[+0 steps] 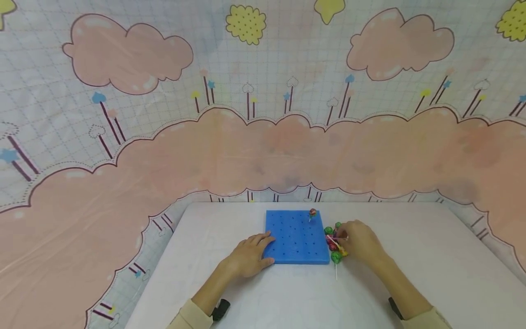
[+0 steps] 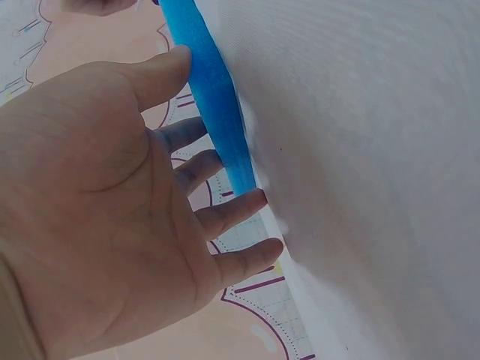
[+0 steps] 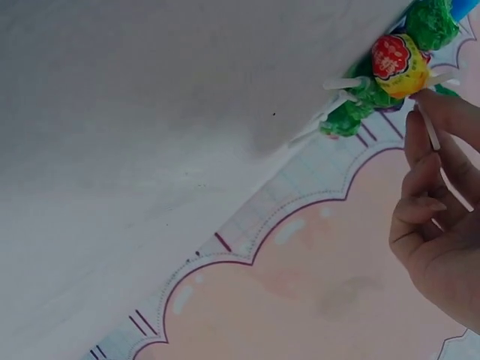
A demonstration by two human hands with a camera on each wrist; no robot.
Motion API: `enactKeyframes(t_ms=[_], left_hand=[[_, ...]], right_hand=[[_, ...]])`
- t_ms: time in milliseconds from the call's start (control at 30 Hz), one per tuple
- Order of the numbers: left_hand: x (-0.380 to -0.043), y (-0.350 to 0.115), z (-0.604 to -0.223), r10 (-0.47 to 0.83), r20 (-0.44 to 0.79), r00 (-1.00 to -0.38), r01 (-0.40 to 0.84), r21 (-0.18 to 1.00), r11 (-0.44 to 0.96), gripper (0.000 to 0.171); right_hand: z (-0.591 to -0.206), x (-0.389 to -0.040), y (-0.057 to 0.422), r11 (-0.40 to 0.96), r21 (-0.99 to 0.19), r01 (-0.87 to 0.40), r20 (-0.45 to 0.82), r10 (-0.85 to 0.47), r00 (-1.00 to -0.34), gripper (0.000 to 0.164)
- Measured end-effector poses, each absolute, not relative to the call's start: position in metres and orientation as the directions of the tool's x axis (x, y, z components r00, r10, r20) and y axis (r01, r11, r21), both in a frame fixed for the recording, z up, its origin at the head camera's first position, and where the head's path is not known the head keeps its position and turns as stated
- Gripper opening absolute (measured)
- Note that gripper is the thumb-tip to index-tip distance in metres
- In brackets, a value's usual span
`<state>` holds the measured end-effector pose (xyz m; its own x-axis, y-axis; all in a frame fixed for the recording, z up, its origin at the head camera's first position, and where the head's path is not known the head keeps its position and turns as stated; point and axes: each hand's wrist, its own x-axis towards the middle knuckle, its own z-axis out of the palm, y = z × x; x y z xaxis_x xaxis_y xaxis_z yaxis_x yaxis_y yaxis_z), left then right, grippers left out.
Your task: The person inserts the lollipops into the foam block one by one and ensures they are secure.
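Note:
A blue board with rows of small holes lies flat on the table. One lollipop stands in a hole near its far right corner. My left hand rests at the board's near left corner, fingertips over the left side; the left wrist view has the thumb against the board's edge. Right of the board is a pile of wrapped lollipops. Over this pile, my right hand pinches a lollipop's white stick; which wrapped head belongs to it I cannot tell.
A green lollipop lies at the pile's near end, its stick towards me. The white table ends at the back against a cloud-patterned cloth. In the right wrist view a yellow and red wrapper sits among green ones.

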<state>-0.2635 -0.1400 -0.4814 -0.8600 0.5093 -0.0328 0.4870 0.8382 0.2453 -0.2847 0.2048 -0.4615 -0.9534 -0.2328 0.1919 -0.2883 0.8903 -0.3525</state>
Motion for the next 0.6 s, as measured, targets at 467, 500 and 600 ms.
enactKeyframes(t_ms=[467,500,600], left_hand=[[-0.2629,-0.1394,-0.4843,0.511,-0.021,-0.859,0.492,0.238,0.837,0.065],[-0.2627,-0.1395,-0.4841,0.510,-0.021,-0.860,0.491,0.238,0.838,0.065],[-0.2621,-0.1399,-0.4836,0.508,-0.019,-0.861,0.490,0.238,0.839,0.065]], right_hand=[[-0.4643,-0.2928,0.1982,0.905,-0.272,-0.326,0.212,-0.274,-0.938,0.009],[-0.4640,-0.2932,0.1978,0.906,-0.266,-0.330,0.216,-0.278,-0.936,0.009],[-0.4647,-0.2953,0.1971,0.909,-0.235,-0.344,0.228,-0.293,-0.929,0.008]])
